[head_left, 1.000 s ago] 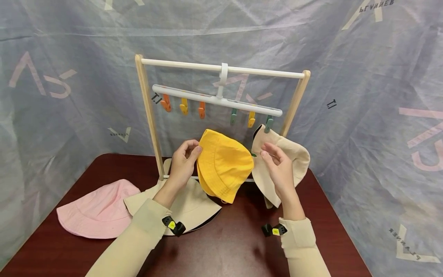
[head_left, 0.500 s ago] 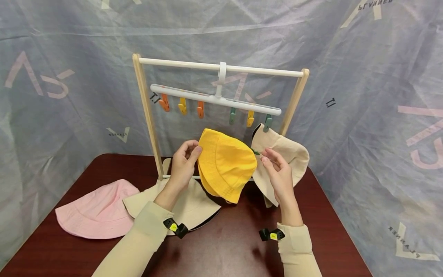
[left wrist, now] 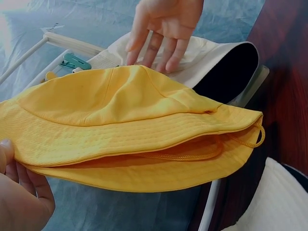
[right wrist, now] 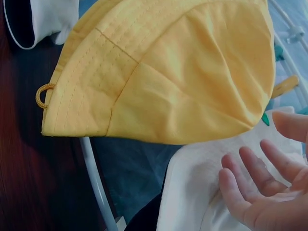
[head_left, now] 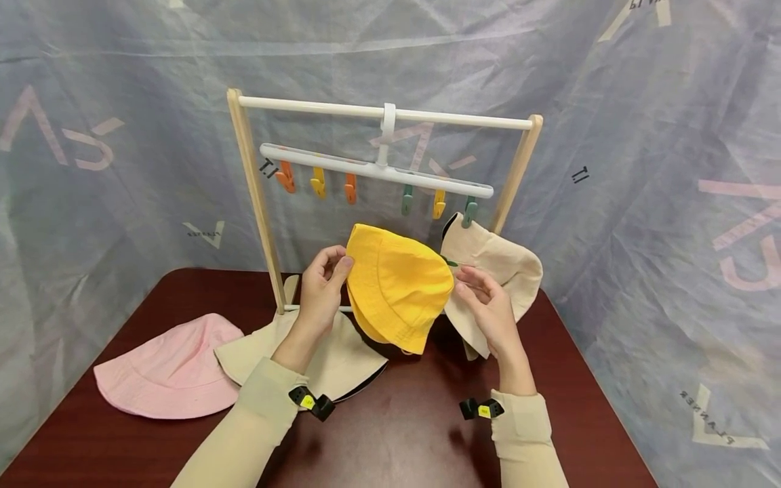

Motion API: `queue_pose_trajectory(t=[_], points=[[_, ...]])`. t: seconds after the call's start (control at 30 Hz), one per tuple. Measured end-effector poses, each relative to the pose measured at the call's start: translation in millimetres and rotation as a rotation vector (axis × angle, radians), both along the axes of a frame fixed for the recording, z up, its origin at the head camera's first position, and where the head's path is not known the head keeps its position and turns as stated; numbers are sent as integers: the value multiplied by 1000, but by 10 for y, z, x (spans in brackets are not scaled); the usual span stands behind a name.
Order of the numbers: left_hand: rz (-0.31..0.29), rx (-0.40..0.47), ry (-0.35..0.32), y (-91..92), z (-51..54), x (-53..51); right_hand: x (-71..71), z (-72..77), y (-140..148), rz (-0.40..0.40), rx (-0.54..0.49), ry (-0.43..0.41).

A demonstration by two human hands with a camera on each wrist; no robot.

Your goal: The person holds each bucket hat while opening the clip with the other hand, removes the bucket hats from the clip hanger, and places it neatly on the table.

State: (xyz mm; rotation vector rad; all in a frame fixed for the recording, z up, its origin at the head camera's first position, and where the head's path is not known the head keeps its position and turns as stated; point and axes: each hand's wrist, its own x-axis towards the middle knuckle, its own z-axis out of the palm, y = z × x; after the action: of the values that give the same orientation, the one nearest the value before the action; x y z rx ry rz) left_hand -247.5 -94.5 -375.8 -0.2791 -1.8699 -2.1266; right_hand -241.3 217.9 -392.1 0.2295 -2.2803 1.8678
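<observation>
My left hand (head_left: 323, 281) pinches the brim edge of a yellow bucket hat (head_left: 396, 285), thumb on the near side. The hat is held sideways in the air, folded flat, and in the left wrist view a yellow cord (left wrist: 192, 155) shows inside its brim. A small green leaf-like piece (right wrist: 265, 119) sticks out at the crown. My right hand (head_left: 488, 305) is beside the crown, its fingers spread and loosely bent in the right wrist view (right wrist: 269, 187), with nothing seen between them. Behind it a cream bucket hat (head_left: 512, 261) hangs from a green clip (head_left: 469, 211).
A wooden rack (head_left: 249, 183) carries a white hanger bar (head_left: 342, 163) with several clips, among them an orange clip (head_left: 350, 188) and a yellow clip (head_left: 438, 204). A pink bucket hat (head_left: 171, 373) and another cream hat (head_left: 329, 359) lie on the dark red table (head_left: 403, 434).
My right hand has come slightly closer to the crown, and its thumb and fingers have come away from the green piece. The yellow hat's crown has swung a little right; my left hand keeps its pinch.
</observation>
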Motion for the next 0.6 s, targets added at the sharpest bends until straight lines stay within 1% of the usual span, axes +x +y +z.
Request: queue_pose_trajectory(t=[0.13, 0.37, 0.6], points=[[-6, 23, -6, 10, 4, 25, -10, -18, 0, 30, 29, -28], [-1, 49, 7, 25, -7, 45, -14, -58, 16, 64, 38, -54], [-10, 77, -6, 56, -17, 28, -36, -84, 67, 96, 55, -71]])
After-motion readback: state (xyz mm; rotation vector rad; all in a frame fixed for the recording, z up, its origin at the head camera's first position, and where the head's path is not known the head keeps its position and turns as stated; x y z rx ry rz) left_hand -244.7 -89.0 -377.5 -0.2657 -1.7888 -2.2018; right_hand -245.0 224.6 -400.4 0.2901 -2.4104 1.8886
